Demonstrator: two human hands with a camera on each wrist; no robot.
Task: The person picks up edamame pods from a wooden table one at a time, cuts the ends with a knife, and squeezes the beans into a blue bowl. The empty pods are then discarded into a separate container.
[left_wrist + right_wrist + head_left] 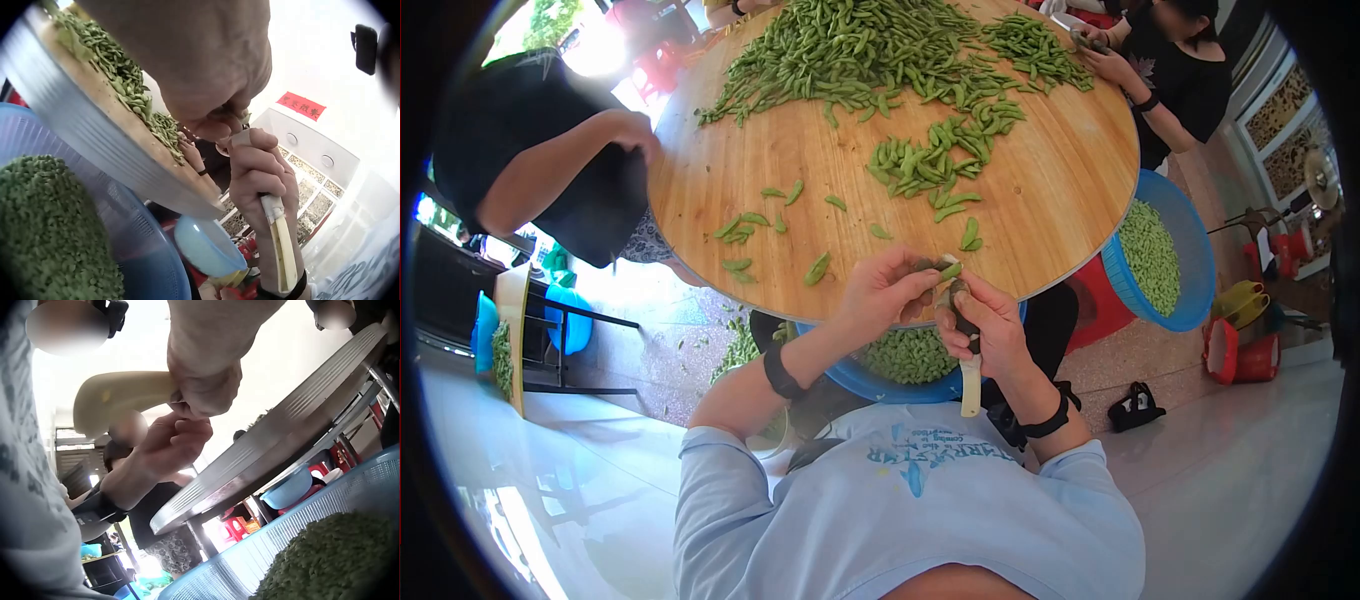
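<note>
Just over the table's near edge, my left hand pinches a green bean pod between thumb and fingers. Close against it, my right hand grips a tool with a cream handle pointing back toward my body. In the left wrist view that handle has a slot along its length; the tool's other end is hidden in the fingers. A pale wrap covers one fingertip there. Below both hands sits a blue basket holding shelled green beans.
Many pods are heaped on the far side of the round wooden table, with a smaller pile nearer. A blue basin of beans stands at the right. People sit at left and right.
</note>
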